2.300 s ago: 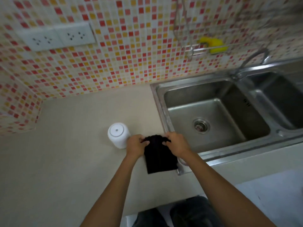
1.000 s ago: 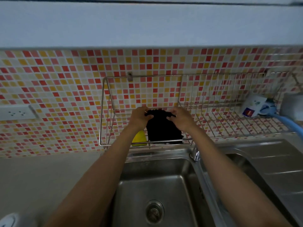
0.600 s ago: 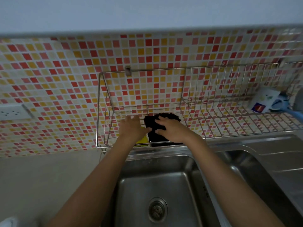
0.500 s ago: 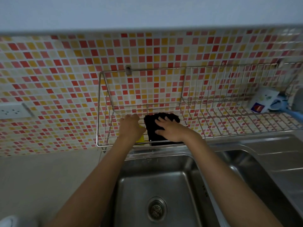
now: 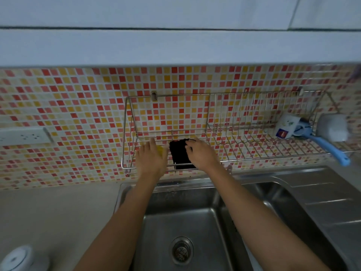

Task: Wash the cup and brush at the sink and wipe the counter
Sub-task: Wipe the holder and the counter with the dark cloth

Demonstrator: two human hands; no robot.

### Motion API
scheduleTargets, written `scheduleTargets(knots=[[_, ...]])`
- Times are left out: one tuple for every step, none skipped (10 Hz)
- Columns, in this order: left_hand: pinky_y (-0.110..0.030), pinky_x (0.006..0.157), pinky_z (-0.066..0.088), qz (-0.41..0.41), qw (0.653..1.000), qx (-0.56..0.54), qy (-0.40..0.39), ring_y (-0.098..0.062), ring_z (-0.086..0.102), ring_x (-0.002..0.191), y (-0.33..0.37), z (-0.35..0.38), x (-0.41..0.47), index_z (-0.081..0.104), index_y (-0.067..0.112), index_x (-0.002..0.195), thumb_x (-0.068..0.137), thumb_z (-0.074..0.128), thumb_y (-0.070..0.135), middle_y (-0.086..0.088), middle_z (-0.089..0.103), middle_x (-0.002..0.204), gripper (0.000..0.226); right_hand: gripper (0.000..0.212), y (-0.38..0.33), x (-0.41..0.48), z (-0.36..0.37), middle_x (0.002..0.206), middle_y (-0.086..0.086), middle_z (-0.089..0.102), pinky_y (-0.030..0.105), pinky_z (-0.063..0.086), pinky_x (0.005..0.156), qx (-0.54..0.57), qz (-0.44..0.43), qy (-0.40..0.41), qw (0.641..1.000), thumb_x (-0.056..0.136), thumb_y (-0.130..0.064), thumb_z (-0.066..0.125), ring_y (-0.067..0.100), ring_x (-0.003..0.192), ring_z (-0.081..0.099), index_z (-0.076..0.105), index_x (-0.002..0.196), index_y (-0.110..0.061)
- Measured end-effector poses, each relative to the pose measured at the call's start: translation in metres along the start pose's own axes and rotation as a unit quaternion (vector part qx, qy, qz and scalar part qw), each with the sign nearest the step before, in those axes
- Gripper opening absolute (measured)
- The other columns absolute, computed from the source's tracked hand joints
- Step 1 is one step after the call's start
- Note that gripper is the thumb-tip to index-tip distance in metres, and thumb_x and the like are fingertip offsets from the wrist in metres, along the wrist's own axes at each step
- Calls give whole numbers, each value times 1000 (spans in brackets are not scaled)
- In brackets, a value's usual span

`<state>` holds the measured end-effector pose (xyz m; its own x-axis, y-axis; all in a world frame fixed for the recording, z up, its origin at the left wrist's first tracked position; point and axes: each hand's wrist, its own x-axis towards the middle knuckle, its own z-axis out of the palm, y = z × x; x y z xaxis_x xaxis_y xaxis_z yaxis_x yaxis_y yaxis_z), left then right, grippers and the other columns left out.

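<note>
A black cloth (image 5: 180,153) lies on the wire rack (image 5: 254,151) fixed to the tiled wall above the sink. My right hand (image 5: 202,154) rests flat on the cloth's right side, fingers apart at its top edge. My left hand (image 5: 151,158) lies flat and spread just left of the cloth, covering most of a yellow sponge (image 5: 160,150). At the rack's right end a white printed cup (image 5: 285,127) lies on its side. A brush with a blue handle (image 5: 330,148) sticks out of it toward the right.
The steel sink basin (image 5: 156,222) with its drain (image 5: 181,250) is below my arms, and a second basin (image 5: 277,200) is to the right. A white round container (image 5: 19,259) stands on the beige counter (image 5: 58,212) at bottom left. A pale rounded object (image 5: 333,130) sits at the rack's far right. A wall socket (image 5: 23,136) is at left.
Both hands carried the black cloth from the counter up to the rack and laid it beside the sponge. Since half a second ago my right hand slid right, uncovering more cloth.
</note>
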<state>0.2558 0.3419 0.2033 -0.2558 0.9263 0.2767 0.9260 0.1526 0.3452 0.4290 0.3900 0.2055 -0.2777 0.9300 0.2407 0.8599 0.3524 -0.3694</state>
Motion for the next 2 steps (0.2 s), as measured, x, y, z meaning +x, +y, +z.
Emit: scheduleTargets(knots=[[-45, 120, 3, -1, 999, 48, -6, -30, 4, 149, -14, -2, -26, 2, 10, 153, 93, 7, 64, -13, 7, 161, 81, 45, -3, -23, 7, 133, 6, 58, 39, 30, 112, -92, -40, 80, 992, 102, -32, 26, 24, 128, 48, 57, 129, -12], [-43, 118, -10, 23, 998, 60, -23, -28, -12, 148, -28, -5, -48, -13, 15, 150, 90, 1, 64, -9, -11, 161, 79, 54, -3, -46, 9, 142, 5, 50, 41, 16, 119, -131, -25, 91, 987, 103, -38, 14, 19, 137, 39, 48, 137, -14]])
